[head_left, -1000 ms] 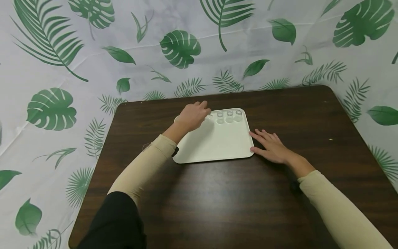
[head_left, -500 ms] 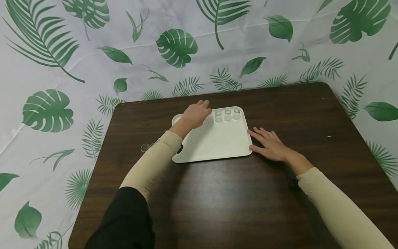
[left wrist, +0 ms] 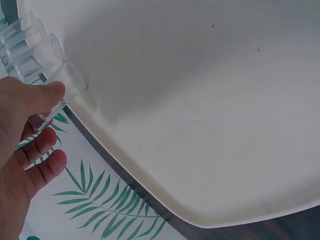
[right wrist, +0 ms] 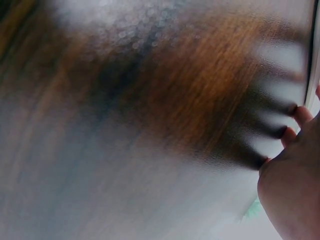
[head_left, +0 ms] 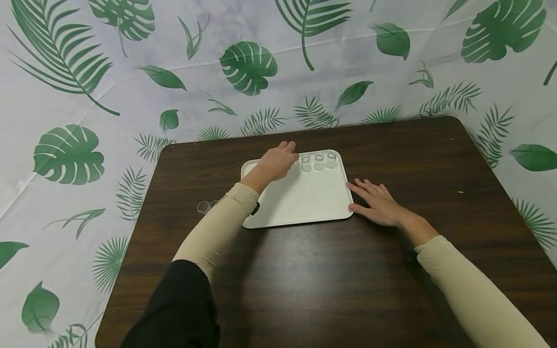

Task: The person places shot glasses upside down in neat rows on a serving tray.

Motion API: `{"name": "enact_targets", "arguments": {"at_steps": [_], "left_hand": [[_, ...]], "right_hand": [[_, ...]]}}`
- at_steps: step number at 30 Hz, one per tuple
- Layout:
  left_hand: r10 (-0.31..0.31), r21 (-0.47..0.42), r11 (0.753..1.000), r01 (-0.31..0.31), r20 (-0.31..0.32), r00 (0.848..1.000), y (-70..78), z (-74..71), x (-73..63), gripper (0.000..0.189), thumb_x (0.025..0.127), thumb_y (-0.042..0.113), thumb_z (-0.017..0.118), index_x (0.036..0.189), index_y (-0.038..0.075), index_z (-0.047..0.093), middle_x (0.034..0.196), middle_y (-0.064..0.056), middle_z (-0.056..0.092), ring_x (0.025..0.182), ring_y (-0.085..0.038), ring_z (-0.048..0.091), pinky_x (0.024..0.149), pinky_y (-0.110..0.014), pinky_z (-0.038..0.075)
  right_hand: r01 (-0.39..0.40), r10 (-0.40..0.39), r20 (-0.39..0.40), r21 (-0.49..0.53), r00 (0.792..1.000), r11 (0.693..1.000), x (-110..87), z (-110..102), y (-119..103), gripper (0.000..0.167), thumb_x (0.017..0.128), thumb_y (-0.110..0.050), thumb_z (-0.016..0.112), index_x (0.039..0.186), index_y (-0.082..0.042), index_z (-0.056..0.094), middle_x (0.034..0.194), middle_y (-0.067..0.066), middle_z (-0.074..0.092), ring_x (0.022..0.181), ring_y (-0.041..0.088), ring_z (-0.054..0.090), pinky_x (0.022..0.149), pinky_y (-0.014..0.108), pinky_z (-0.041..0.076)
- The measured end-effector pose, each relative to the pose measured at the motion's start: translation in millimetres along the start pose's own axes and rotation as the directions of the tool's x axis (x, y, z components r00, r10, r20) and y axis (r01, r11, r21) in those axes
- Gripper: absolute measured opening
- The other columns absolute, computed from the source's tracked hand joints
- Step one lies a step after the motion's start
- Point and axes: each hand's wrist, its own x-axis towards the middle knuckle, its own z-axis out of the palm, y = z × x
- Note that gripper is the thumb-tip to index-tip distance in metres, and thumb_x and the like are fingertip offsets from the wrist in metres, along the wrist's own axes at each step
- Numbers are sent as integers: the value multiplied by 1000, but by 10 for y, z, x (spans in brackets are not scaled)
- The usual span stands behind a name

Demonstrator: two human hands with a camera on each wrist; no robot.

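Note:
On the white tray (head_left: 311, 198), three small clear cups (head_left: 319, 163) stand in a row along the far edge. My left hand (head_left: 277, 163) reaches over the far left part of the tray. In the left wrist view its thumb and fingers pinch another clear cup (left wrist: 75, 80), tilted at the end of the row; the hand hides that cup in the head view. My right hand (head_left: 377, 203) lies spread on the table by the tray's right edge, its thumb and index fingertip right at the rim.
Several clear round pieces (head_left: 203, 207) lie on the dark wooden table (head_left: 296, 285) left of the tray, partly hidden by the left sleeve. A leaf-print cloth (head_left: 174, 43) hangs behind the table's far edge.
My left hand has shifted slightly to the right along the tray's far edge. More of the clear round pieces shows beside the left sleeve. The right hand stays at the rim.

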Motion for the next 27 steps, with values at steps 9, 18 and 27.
{"name": "enact_targets", "arguments": {"at_steps": [9,18,27], "left_hand": [[-25,-8,1000,26,16,1000,39,-6,40,32,94,16,66,126,12,65,126,-11,49,111,-27,49,84,-37,52],[-47,-60,997,50,50,998,20,-6,23,35,95,20,67,128,11,61,122,-10,47,106,-26,49,82,-36,51],[-65,-68,995,69,54,996,-100,-119,-93,51,97,29,64,143,13,50,129,-12,45,115,-28,47,86,-39,49]], "right_hand": [[19,-19,-30,15,999,1000,-16,20,10,70,100,-48,51,157,-16,24,160,21,15,146,45,6,110,66,-3],[42,-40,-53,41,998,998,-8,76,76,71,99,-49,51,157,-20,23,160,21,16,145,46,5,109,67,-4],[23,-22,-40,31,999,999,-7,61,63,71,99,-49,50,158,-20,22,161,19,14,146,43,4,110,65,-5]]}}
